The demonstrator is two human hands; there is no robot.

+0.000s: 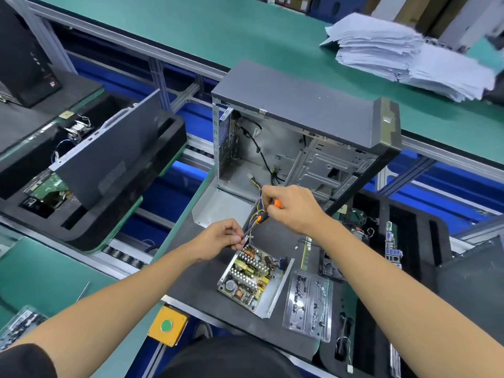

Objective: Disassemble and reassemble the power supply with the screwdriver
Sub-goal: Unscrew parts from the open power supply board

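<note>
**Currently: open power supply on the work mat, both hands on the screwdriver**

We find the power supply (252, 282) lying on the dark work mat (201, 282) in front of the person, its cover off and the circuit board with coils and capacitors exposed inside the metal tray. A bundle of coloured wires (257, 205) rises from its far corner toward the open computer case (300, 137), which stands just behind it with its side panel removed.

We note the right hand (291, 205) wrapped around the orange and black handle of the screwdriver (263, 216), fingers curled tight. The shaft slants down and to the left toward the far corner of the power supply. The left hand (222, 237) pinches the lower shaft near the tip between thumb and fingertips, just above that corner. We cannot tell whether the tip sits on a screw; the fingers hide it.

Just right of the power supply lies a clear plastic tray (309, 304) holding small dark parts. A yellow box with a green button (167, 326) is fixed at the near edge of the bench. A stack of papers (409, 53) rests on the green shelf behind the case.
</note>
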